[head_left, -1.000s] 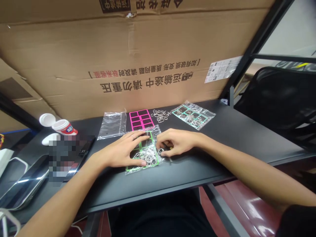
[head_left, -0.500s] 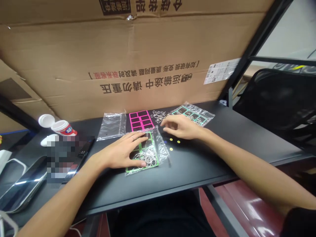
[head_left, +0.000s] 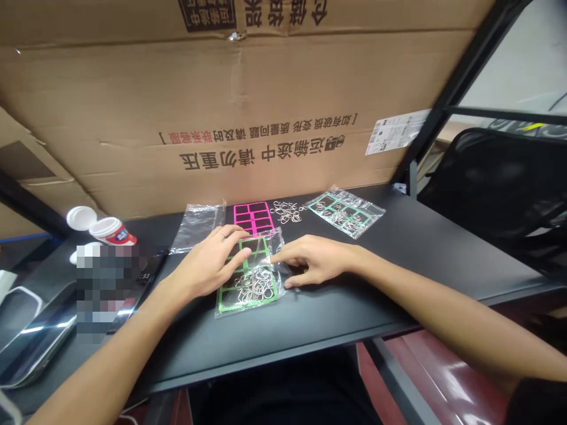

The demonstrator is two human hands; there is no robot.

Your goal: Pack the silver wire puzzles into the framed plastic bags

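A clear plastic bag [head_left: 266, 310] with a green grid frame [head_left: 224, 301] and a heap of metal rings [head_left: 257, 284] inside lies flat on the black table. My left hand [head_left: 210, 260] rests over the bag's left side, thumb and fingers apart, a ring on one finger. From the right, my right hand [head_left: 312, 260] reaches the bag's other side with its index finger stretched out, thumb apart and remaining fingers curled. Behind the bag lie a pink grid frame [head_left: 253, 218] and a loose pile of metal rings [head_left: 287, 211].
Another bag [head_left: 348, 211] with a teal frame and rings lies at the back right. Left of the pink frame is a clear bag [head_left: 197, 227]. A white-and-red tub [head_left: 117, 231] and a phone [head_left: 39, 336] are at the left. A cardboard sheet [head_left: 266, 88] stands behind the table [head_left: 398, 254].
My right hand has moved from the loose rings toward me, onto the green-framed bag's right side, covering the small yellow dots. My left hand and that bag have shifted slightly left.
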